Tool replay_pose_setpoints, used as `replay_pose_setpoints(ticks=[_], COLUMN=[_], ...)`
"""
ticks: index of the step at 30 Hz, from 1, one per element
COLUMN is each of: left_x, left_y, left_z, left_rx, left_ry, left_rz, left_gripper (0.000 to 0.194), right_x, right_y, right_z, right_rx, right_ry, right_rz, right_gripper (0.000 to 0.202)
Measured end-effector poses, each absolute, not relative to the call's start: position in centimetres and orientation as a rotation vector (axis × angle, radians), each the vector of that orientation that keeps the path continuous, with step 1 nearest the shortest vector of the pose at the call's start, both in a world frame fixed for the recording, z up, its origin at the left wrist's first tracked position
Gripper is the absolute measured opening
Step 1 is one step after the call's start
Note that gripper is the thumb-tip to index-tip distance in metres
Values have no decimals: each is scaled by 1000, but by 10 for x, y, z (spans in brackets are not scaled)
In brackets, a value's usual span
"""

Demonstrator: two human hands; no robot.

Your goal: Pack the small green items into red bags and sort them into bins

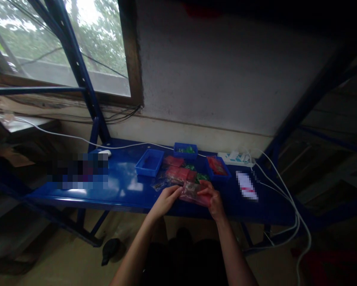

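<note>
Left hand (167,198) and right hand (213,198), grips pinching opposite ends of a flat translucent pink plastic bag (193,192), over a glossy blue desk (121,171)

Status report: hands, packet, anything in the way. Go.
Left hand and right hand: grip on opposite ends of plastic packet. Packet over near edge of blue table. Red packets just beyond, not blocking hands.

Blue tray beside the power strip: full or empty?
Not empty: red packets lie in the blue tray. Depth of fill: cannot tell.
</note>
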State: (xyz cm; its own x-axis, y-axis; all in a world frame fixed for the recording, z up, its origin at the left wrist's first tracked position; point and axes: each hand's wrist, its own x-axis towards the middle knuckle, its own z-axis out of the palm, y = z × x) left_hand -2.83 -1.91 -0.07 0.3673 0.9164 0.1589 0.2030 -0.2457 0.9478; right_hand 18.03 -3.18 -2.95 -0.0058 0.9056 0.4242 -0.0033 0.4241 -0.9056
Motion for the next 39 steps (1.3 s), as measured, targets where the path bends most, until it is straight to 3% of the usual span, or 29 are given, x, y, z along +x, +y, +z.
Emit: replay_pose_setpoints(ticks=[6, 13, 24, 39], left_x=[-27, -29, -27, -29], left_y=[-19, -17, -19, -19], left_z=[0, -8, -4, -5], left_rx=[1663, 1575, 1647, 1716], left_ry=[986, 971, 989, 1022], left_rz=[984, 1095, 1022, 1032], left_gripper=[35, 32, 33, 34], right_x=[175, 166, 165, 164], right_y=[-33, -29, -33, -34], right_z=[-24, -17, -16, -14], right_rx=[-933, -987, -1127, -1121], right_ry=[-1371, -1057, -1250, -1280], right_rz=[972, 1204, 1115, 1083], right_gripper=[41, 57, 24, 24])
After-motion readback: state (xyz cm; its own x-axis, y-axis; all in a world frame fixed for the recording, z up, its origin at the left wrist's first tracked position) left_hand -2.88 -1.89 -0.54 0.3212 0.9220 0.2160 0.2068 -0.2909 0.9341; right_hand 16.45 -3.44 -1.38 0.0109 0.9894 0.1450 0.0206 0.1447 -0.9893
